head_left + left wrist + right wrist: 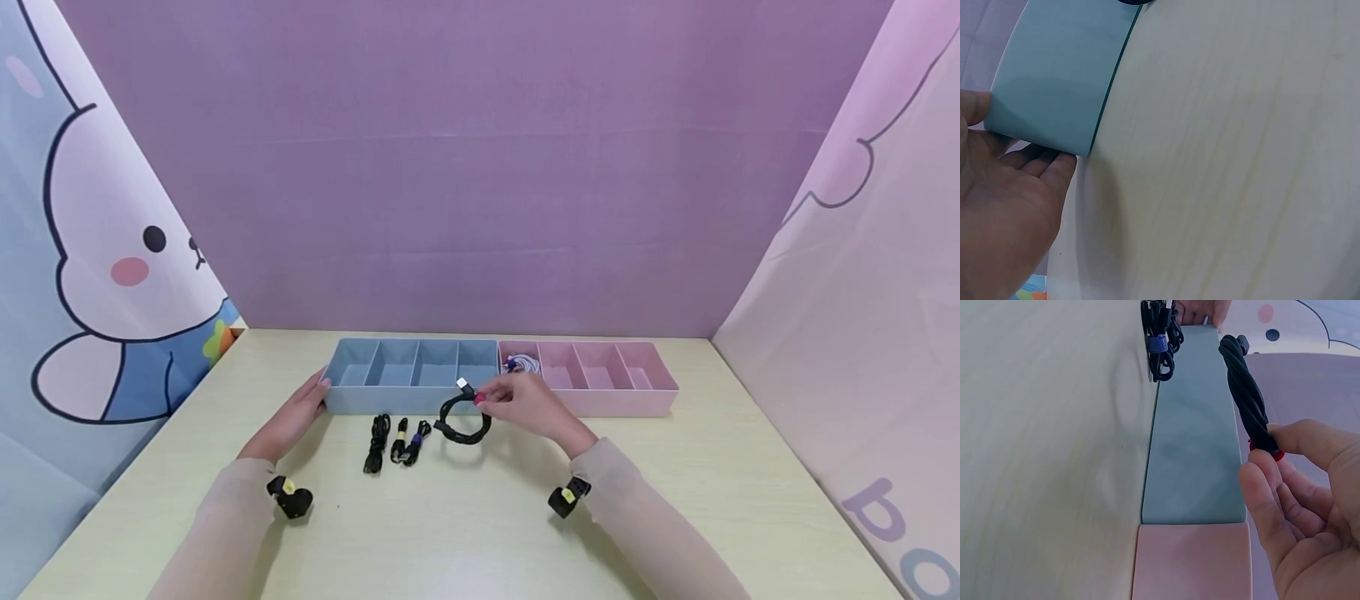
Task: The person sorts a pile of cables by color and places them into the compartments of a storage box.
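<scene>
A black USB cable (pixel 453 435), wound into a ring and bound with a red tie (pixel 480 398), is pinched between the thumb and fingers of my right hand (pixel 528 404). The ring hangs in front of the blue divided box (pixel 397 401), near its right end, its silver plug pointing up. In the right wrist view the twisted strands of the cable (pixel 1247 394) rise from my fingertips. My left hand (pixel 296 410) touches the left end of the blue box, thumb at its upper edge and fingers against the end wall (pixel 1035 140).
Three bundled black cables lie before the blue box: a longer one (pixel 377 446), one with a pale tie (pixel 400 439) and one with a purple tie (pixel 417 442). A pink divided box (pixel 615 405) adjoins on the right, with a white cable (pixel 525 363) in its leftmost compartment.
</scene>
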The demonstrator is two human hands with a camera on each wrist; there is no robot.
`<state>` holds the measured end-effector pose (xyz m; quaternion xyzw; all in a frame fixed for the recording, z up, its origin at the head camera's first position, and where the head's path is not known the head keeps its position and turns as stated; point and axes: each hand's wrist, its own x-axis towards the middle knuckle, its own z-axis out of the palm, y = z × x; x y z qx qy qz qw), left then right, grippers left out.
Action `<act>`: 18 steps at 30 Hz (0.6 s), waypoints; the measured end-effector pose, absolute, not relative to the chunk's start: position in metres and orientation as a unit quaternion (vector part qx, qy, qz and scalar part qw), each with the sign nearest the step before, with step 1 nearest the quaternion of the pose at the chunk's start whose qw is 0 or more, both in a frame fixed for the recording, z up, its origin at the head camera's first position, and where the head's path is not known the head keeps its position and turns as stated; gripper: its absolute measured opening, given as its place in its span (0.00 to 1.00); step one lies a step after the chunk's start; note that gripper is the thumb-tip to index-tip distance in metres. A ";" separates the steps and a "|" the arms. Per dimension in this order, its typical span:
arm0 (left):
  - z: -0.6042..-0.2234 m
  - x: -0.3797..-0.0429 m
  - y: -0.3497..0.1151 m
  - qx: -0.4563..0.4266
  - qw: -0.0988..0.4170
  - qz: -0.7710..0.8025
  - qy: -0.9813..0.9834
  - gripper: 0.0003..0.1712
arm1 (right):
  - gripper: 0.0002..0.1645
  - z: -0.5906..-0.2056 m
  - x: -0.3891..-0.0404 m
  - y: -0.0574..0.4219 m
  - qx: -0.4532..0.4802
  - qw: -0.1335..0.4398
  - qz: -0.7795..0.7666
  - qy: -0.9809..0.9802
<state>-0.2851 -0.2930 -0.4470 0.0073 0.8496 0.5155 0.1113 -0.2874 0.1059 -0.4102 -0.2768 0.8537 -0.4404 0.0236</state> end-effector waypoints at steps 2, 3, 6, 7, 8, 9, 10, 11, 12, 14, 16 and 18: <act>-0.447 -0.285 -0.293 0.008 0.112 0.516 0.849 0.40 | 0.09 -0.409 -0.288 0.106 -0.274 0.022 -0.436 0.857; -0.447 -0.285 -0.293 0.009 0.112 0.517 0.849 0.40 | 0.09 -0.409 -0.288 0.106 -0.273 0.022 -0.434 0.858; -0.446 -0.285 -0.293 0.009 0.113 0.516 0.849 0.40 | 0.09 -0.407 -0.290 0.107 -0.268 0.016 -0.430 0.862; -0.446 -0.285 -0.293 0.009 0.114 0.516 0.849 0.40 | 0.09 -0.406 -0.290 0.107 -0.266 0.015 -0.429 0.863; -0.445 -0.285 -0.293 0.009 0.114 0.517 0.849 0.40 | 0.10 -0.405 -0.290 0.107 -0.264 0.013 -0.429 0.864; -0.445 -0.285 -0.293 0.009 0.114 0.517 0.848 0.40 | 0.10 -0.405 -0.291 0.107 -0.261 0.013 -0.429 0.865; -0.445 -0.285 -0.293 0.009 0.114 0.518 0.848 0.40 | 0.10 -0.404 -0.291 0.107 -0.258 0.013 -0.429 0.866; -0.445 -0.285 -0.293 0.009 0.114 0.518 0.848 0.40 | 0.10 -0.403 -0.292 0.108 -0.254 0.012 -0.426 0.868; -0.445 -0.285 -0.292 0.009 0.114 0.518 0.848 0.40 | 0.10 -0.403 -0.292 0.108 -0.252 0.011 -0.425 0.869; -0.445 -0.285 -0.293 0.009 0.114 0.520 0.847 0.40 | 0.10 -0.402 -0.293 0.108 -0.248 0.009 -0.425 0.871; -0.445 -0.285 -0.293 0.010 0.114 0.520 0.846 0.40 | 0.10 -0.401 -0.294 0.108 -0.246 0.005 -0.423 0.872; -0.445 -0.285 -0.293 0.012 0.114 0.521 0.846 0.40 | 0.10 -0.401 -0.295 0.109 -0.246 0.004 -0.425 0.871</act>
